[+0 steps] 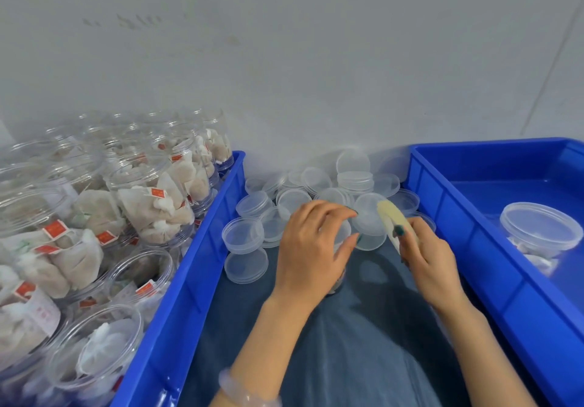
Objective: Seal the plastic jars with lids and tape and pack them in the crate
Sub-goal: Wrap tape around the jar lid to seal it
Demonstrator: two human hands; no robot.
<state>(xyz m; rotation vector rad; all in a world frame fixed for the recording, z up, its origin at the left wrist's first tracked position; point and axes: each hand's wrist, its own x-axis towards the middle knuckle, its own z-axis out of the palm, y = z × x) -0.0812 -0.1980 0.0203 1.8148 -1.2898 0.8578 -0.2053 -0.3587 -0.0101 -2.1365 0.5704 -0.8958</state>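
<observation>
Curling down over a clear jar [343, 232], the left hand [311, 242] has its grip closed loosely round the top of it; the jar stands low between the two hands, over blue-grey cloth [347, 343] that may be the person's lap; the right hand [429, 258], just beside it, has its grip pinched on a pale yellow tape roll [392, 217], seen edge-on and tilted toward the jar; this looks like the taping step, with the tape about to be run round the lid seam; the next move probably calls for turning the jar steadily while the strip is pressed flat, then setting it in the blue crate on the right [458, 217], where one lidded jar [540, 232] already sits; loose clear lids [316, 185] lie heaped just beyond the hands; the blue crate on the left [202, 248] is packed with open jars of tea bags [148, 204]; hard to make out: whether the held jar has its lid on, whether any tape is already stuck to it, and where the tape's free end is, since the left hand covers most of the jar; both crates run out of frame.
</observation>
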